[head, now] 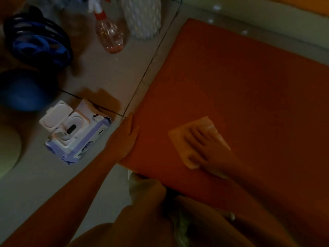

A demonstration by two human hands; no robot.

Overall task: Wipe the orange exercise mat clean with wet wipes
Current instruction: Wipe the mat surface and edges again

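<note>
Orange exercise mat (240,77) lies flat on the tiled floor (106,77), filling the right side of the view. A wet wipe (211,125) is spread flat on the mat near its near edge, directly under the right hand (201,145). Right hand is palm down on the wipe with fingers straight and slightly spread, pressing it onto the mat; the hand is motion-blurred. The wipe sticks out past the fingertips and on both sides.

Left hand (124,138) rests on the mat's left edge close to the near-left corner, fingers straight and together along the edge. The thumb is hidden, so can't tell if it goes under the mat.

The wipes pack (78,138) sits on the floor just left of the left hand, with its lid flipped open. A spray bottle (110,36) and a white textured container (142,16) stand on the floor off the mat's far-left side. Blurry blue objects (39,41) sit at the far left.
</note>
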